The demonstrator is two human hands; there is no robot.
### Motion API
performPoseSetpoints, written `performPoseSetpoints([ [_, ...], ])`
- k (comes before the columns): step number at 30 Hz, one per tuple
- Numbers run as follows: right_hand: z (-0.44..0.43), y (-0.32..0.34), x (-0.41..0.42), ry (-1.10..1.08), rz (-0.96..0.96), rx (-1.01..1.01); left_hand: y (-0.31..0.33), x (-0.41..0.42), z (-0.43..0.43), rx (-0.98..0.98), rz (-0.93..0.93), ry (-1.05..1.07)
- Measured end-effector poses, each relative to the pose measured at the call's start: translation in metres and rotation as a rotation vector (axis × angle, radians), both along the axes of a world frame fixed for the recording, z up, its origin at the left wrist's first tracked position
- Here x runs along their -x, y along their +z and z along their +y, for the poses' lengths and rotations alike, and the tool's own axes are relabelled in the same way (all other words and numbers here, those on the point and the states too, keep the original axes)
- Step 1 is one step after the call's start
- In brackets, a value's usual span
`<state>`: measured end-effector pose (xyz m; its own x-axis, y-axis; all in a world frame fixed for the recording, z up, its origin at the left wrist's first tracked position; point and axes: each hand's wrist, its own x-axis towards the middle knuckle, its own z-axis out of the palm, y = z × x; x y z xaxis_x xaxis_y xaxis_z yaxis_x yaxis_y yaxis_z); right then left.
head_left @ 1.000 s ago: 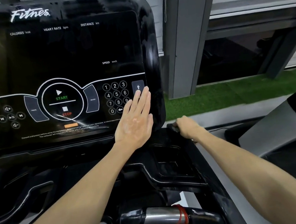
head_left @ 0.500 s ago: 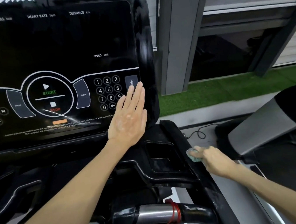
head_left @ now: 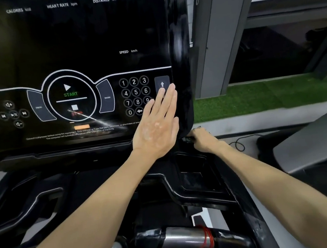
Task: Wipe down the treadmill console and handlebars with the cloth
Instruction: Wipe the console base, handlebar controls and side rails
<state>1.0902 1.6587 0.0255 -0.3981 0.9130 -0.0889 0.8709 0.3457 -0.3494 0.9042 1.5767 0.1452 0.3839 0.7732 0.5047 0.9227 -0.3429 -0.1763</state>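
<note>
While left hand (head_left: pixel 156 131) overlaps keypad (head_left: pixel 135 92), cable (head_left: pixel 239 144) lies rightward.

We see the treadmill console (head_left: pixel 69 42), glossy black and upright, printed with START, STOP and a number keypad. A black handlebar (head_left: pixel 257 233) runs down from its lower right corner. There the cloth (head_left: pixel 188 139), mostly hidden, is bunched under our right hand (head_left: pixel 204 140).
</note>
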Motion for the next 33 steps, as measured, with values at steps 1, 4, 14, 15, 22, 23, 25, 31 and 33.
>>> performPoseSetpoints([
  [1,0.0,-0.001,-0.001,0.005,0.009,-0.005,0.0,0.0,0.0,0.003,0.001,-0.001],
  [4,-0.002,-0.011,-0.016,0.101,-0.025,-0.018,0.0,0.0,-0.001,0.007,0.001,0.001],
  [14,-0.051,-0.014,-0.051,0.225,0.008,-0.016,0.0,-0.002,-0.002,0.009,-0.009,0.015],
  [15,-0.048,-0.013,-0.049,0.234,0.016,-0.012,0.0,-0.003,-0.002,0.009,-0.008,0.016],
  [22,-0.044,0.012,-0.003,0.3,0.157,-0.117,0.0,-0.003,-0.001,0.006,-0.009,0.018],
  [23,-0.045,0.014,0.005,0.321,0.159,-0.124,0.0,-0.003,-0.001,0.004,-0.008,0.019],
  [25,-0.047,0.016,0.014,0.367,0.149,-0.13,0.0,-0.002,-0.002,0.001,-0.003,0.021],
  [31,-0.053,0.012,-0.041,0.386,-0.126,-0.117,0.001,-0.001,-0.001,0.011,-0.004,0.012],
  [33,-0.062,0.015,-0.049,0.373,-0.232,-0.124,0.001,0.0,-0.001,0.007,-0.002,0.011],
])
